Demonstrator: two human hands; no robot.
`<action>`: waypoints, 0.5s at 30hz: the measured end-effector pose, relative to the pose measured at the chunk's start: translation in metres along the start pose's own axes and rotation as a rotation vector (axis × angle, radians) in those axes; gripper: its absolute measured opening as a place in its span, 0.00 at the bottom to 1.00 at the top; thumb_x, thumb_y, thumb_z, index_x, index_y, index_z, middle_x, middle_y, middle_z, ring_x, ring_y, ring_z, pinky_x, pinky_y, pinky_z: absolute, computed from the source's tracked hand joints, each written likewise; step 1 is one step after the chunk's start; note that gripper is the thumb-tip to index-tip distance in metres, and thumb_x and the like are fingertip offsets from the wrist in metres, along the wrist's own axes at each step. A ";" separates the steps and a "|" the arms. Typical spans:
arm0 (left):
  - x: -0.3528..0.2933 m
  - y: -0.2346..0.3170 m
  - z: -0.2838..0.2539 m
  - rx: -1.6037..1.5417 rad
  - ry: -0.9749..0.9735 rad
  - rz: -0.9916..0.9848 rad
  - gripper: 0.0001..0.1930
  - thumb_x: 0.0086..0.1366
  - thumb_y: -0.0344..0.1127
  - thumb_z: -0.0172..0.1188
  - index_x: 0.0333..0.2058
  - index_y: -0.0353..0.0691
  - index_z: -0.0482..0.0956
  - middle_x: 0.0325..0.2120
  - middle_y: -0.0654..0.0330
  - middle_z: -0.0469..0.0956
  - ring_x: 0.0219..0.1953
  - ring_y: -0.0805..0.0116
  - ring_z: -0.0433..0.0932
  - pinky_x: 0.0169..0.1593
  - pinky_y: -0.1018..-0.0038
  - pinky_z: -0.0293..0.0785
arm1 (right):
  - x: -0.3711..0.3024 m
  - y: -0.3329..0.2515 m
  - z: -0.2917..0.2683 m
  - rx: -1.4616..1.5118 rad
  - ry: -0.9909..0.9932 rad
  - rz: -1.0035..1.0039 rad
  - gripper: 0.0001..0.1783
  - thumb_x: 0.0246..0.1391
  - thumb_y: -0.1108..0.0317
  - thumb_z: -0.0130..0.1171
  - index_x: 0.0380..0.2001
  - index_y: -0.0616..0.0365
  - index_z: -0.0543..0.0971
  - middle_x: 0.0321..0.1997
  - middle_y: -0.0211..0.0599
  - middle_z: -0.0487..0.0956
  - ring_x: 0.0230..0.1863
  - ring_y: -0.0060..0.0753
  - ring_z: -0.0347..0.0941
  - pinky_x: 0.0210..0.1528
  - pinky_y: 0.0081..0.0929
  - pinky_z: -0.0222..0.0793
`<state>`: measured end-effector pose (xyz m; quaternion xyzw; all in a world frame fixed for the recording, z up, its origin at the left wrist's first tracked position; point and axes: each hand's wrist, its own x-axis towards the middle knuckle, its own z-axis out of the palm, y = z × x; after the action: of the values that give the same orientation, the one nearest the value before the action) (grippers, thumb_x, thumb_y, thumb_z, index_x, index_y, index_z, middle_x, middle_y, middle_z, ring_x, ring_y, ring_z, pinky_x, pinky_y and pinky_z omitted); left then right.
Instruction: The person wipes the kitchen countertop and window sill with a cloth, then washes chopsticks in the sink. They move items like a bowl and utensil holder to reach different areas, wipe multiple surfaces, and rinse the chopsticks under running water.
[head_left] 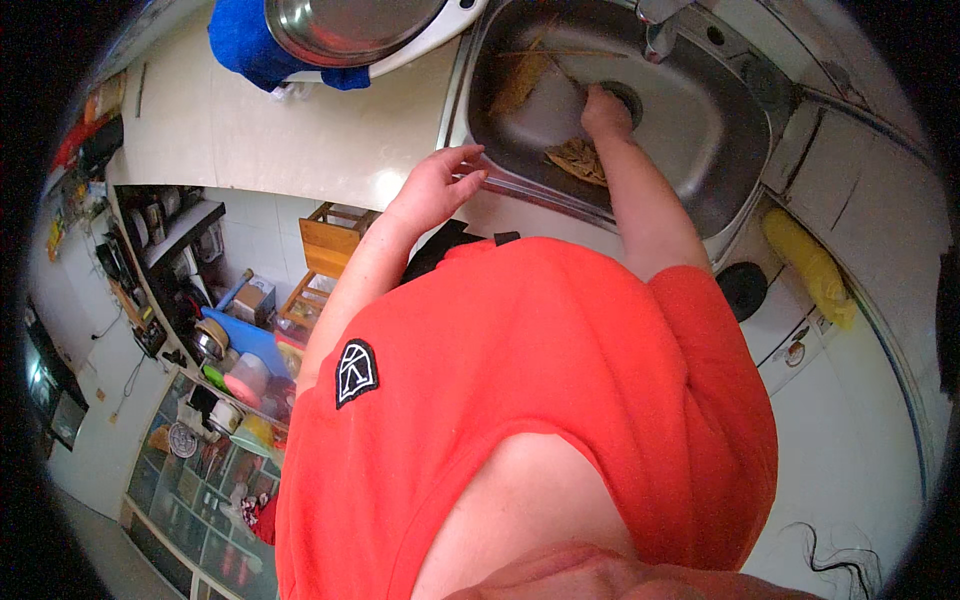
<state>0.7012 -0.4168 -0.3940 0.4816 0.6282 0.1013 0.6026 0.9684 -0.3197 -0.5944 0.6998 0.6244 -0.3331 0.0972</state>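
Item, left to right. My left hand (437, 183): fingers loosely spread, empty, resting at the bench (300, 140) edge just beside the sink (700, 150). My right hand (605, 110): down in the basin, curled; grip on anything, cannot tell. Brown scrubbing pad (578, 160): just below that hand, lying flat, nearer my right.
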 end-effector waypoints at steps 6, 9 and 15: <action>0.014 -0.013 0.005 -0.075 -0.010 -0.002 0.23 0.65 0.34 0.60 0.57 0.34 0.71 0.44 0.52 0.80 0.45 0.64 0.80 0.49 0.71 0.76 | -0.037 0.024 -0.067 -0.113 -0.157 0.102 0.20 0.53 0.64 0.53 0.50 0.54 0.76 0.51 0.47 0.78 0.53 0.53 0.75 0.52 0.47 0.71; 0.023 -0.010 0.007 -0.059 -0.013 0.006 0.23 0.65 0.34 0.60 0.57 0.34 0.71 0.43 0.52 0.80 0.45 0.64 0.80 0.49 0.71 0.76 | -0.052 0.031 -0.088 -0.142 -0.121 -0.043 0.20 0.53 0.67 0.54 0.51 0.50 0.76 0.52 0.45 0.78 0.53 0.52 0.75 0.53 0.48 0.72; 0.025 -0.013 0.008 -0.023 -0.034 -0.009 0.23 0.64 0.35 0.60 0.57 0.33 0.71 0.45 0.50 0.80 0.46 0.63 0.79 0.50 0.71 0.75 | 0.008 -0.028 -0.049 0.043 0.367 -0.663 0.21 0.54 0.71 0.52 0.52 0.46 0.75 0.59 0.39 0.73 0.54 0.50 0.73 0.54 0.43 0.72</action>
<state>0.7068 -0.4092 -0.4218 0.4733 0.6191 0.0975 0.6190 0.9587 -0.2801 -0.5541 0.5096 0.8169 -0.2285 -0.1443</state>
